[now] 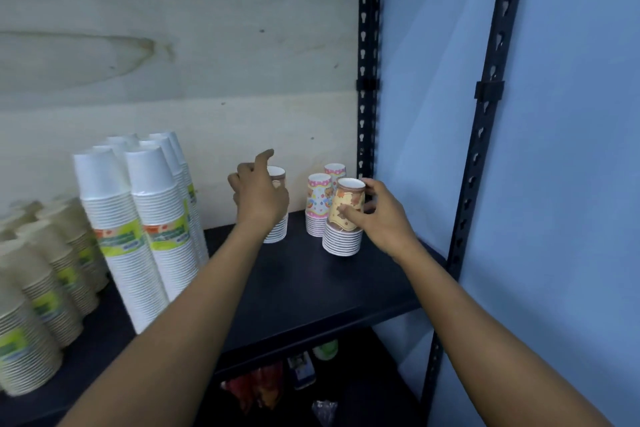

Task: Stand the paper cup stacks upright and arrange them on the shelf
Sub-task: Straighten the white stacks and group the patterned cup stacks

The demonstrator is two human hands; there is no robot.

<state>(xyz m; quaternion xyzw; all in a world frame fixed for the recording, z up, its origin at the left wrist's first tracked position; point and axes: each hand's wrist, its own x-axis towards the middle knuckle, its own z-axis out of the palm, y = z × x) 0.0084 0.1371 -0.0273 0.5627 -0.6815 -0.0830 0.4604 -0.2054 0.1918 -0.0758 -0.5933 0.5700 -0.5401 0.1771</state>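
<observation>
Arranging step: mid-frame on the shelf (301, 281), the right hand (381, 218) has its grip clamped on the upright orange cup stack (343, 236), the left hand (259, 194) hides its grip at the brown cup stack (277, 230); next, probably aligning both.

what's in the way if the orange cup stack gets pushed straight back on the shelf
Two pink cup stacks stand just behind the orange cup stack, toward the back wall. Nothing separates it from the right hand, which grips it.
</observation>
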